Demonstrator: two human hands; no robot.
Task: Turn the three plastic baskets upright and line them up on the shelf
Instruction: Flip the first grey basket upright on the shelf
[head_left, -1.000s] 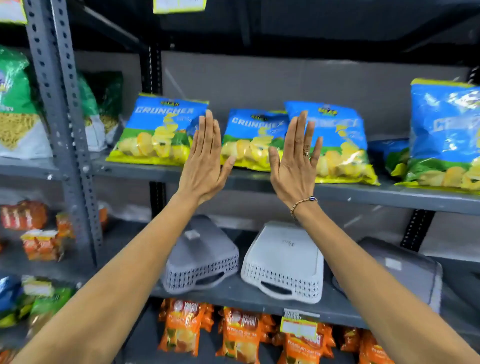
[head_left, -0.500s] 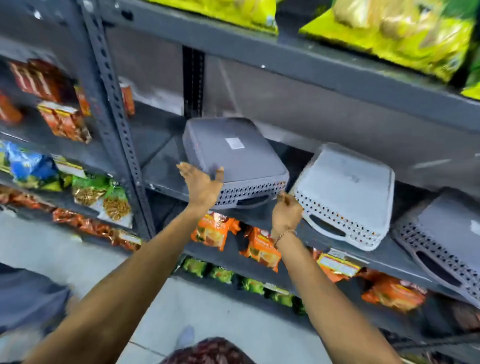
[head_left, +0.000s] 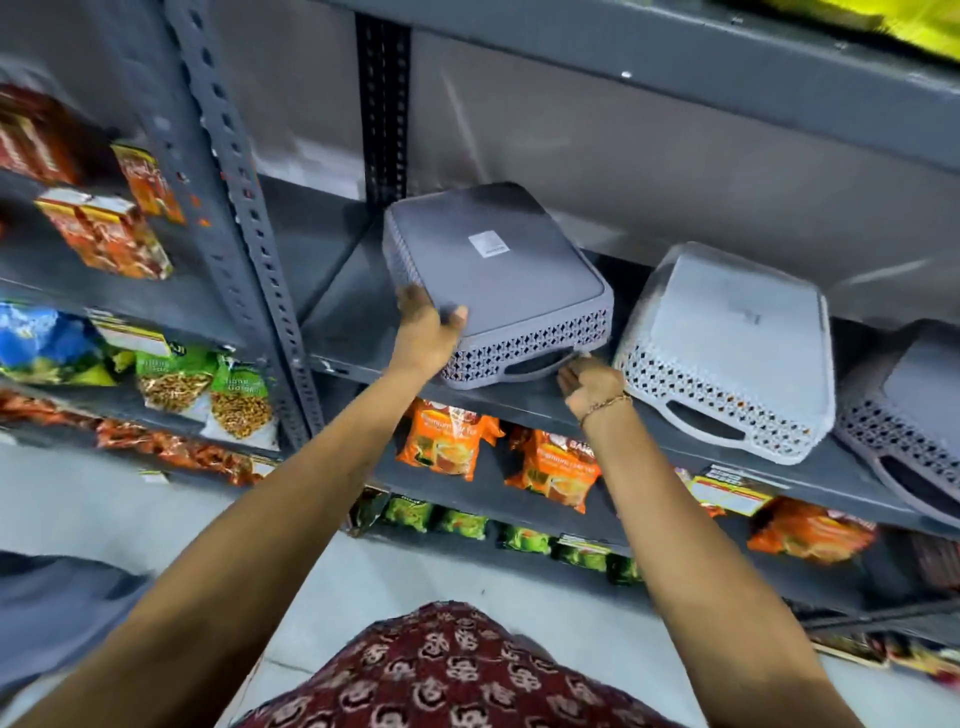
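Note:
Three plastic baskets lie upside down on the grey metal shelf (head_left: 524, 408). The left one is a dark grey basket (head_left: 498, 275) with a white sticker on its base. My left hand (head_left: 428, 338) grips its front left corner, thumb on top. My right hand (head_left: 592, 382) touches its front right rim by the handle slot, fingers curled under the edge. A white basket (head_left: 727, 343) lies in the middle, slanted. A second grey basket (head_left: 914, 415) is at the far right, partly cut off by the frame.
A perforated upright post (head_left: 244, 218) stands left of the baskets. Orange snack packets (head_left: 449, 441) fill the shelf below, green packets (head_left: 441, 519) lower still. Red and green packets (head_left: 104, 228) sit on the left bay. The upper shelf (head_left: 675, 57) hangs close overhead.
A second ago both hands were raised open before the chip bags. They dropped to the left grey basket; since then the left hand has closed on its corner, the right under its rim.

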